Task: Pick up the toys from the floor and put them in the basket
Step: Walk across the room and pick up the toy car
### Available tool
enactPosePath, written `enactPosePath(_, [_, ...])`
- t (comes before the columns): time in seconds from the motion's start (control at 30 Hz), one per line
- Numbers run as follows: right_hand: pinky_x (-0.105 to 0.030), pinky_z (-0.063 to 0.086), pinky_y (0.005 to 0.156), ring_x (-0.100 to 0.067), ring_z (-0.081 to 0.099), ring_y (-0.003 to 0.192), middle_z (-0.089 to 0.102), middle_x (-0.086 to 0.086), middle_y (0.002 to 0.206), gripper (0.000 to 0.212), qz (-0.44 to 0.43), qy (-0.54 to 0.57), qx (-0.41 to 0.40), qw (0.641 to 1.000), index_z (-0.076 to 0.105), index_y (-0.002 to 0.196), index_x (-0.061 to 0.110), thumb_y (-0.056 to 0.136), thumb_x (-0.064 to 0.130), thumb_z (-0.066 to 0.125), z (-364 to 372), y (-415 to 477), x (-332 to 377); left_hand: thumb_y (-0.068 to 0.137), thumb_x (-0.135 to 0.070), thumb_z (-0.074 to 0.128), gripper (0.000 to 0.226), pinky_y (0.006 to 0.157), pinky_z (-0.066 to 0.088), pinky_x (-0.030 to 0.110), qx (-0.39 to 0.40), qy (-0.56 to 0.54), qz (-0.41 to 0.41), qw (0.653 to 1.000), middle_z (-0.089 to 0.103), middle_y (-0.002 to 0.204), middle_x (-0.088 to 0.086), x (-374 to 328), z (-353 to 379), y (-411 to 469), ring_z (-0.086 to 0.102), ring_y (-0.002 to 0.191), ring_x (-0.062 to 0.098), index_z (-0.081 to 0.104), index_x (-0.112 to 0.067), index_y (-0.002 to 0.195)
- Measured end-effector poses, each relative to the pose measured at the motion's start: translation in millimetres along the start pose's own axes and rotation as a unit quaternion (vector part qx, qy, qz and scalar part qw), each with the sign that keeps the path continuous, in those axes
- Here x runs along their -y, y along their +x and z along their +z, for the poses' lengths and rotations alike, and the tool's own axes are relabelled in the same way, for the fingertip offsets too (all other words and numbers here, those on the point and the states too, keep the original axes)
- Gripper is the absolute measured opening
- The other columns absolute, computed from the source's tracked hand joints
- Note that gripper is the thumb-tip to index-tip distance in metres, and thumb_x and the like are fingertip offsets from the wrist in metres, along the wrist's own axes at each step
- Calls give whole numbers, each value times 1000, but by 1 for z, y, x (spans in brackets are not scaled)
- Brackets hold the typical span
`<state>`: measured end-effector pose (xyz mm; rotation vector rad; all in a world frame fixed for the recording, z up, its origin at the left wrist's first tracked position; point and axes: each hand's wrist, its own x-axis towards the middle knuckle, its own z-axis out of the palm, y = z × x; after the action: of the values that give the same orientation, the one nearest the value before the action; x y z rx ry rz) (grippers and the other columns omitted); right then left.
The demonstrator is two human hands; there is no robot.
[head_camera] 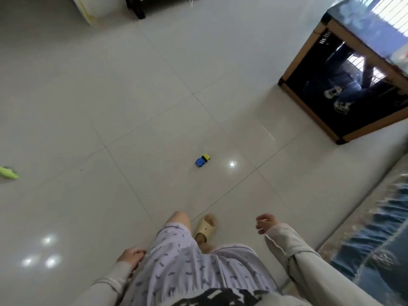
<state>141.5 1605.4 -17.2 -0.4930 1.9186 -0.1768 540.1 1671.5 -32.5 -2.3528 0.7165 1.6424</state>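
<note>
A small blue and yellow toy truck (202, 160) sits on the pale tiled floor (132, 107), well ahead of the person and well apart from both hands. The left hand (132, 257) hangs beside the left thigh of the patterned shorts (176, 257), its fingers curled loosely inward and holding nothing. The right hand (266, 223) is raised slightly forward on the other side of the shorts, fingers loosely bent and apart, also empty. The truck lies beyond the beige slipper (205, 227) on the person's forward foot, closer to the right hand than to the left, yet far from either. A second toy, a lime-green one (8, 172) too blurred to identify, lies at the far left of the floor, well away from the truck. Right of the truck, farther off, stands a dark glass-fronted cabinet (344, 85) with a wooden frame, and a blue patterned rug (375, 228) lies along the right edge.
</note>
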Motion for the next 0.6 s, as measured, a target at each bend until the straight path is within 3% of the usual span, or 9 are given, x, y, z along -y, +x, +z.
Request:
enactPosePath(0.07, [-11,31,23,-2,39,14,45,-8,42,17,-16,-2,7,1000,48,96,-6,90,-18,36,-6,9,30,90,-10,55,18,53,30,18,-11,-4,-13,1000,58,81,8,-17,1,2,45,55,13,66,-13,76])
enactPosePath(0.13, [-10,31,25,-1,40,14,47,-7,50,23,-23,-23,20,999,52,108,-10,91,-15,38,-7,21,51,89,-9,55,20,54,30,21,-1,-29,-32,999,58,75,10,-37,-1,6,45,52,16,59,-11,70])
enactPosePath(0.2, [-10,33,27,0,41,15,47,-7,60,25,-27,-55,42,997,54,112,-9,91,-12,40,-4,35,66,90,-8,51,13,54,30,21,-3,-42,-32,999,59,82,13,-64,-5,11,46,53,18,56,-10,78])
enactPosePath(0.27, [-10,35,29,0,43,17,47,-7,60,22,-19,-80,56,995,54,107,-2,91,-9,42,1,51,73,91,-7,46,13,50,33,19,-2,-45,-14,999,58,85,13,-97,-13,23,46,53,18,57,-11,85])
enactPosePath(0.37, [-15,40,40,-6,51,30,49,-6,59,12,4,-112,56,992,53,88,4,90,-6,47,3,65,71,90,-4,46,13,28,31,8,5,-41,20,999,58,81,11,-149,-28,36,44,51,18,57,-10,91])
enactPosePath(0.47, [-22,39,53,-16,49,50,51,-4,57,29,48,-166,64,983,51,65,16,88,-1,52,5,75,63,88,-5,47,13,37,32,14,3,-55,45,997,59,83,11,-197,-40,48,45,51,18,58,-12,91])
enactPosePath(0.6, [-22,37,47,-15,47,41,48,-4,53,36,54,-191,47,979,45,60,18,86,-7,51,8,88,84,89,-10,47,13,46,30,17,18,-54,62,996,59,75,4,-254,-57,62,47,51,15,57,-16,85])
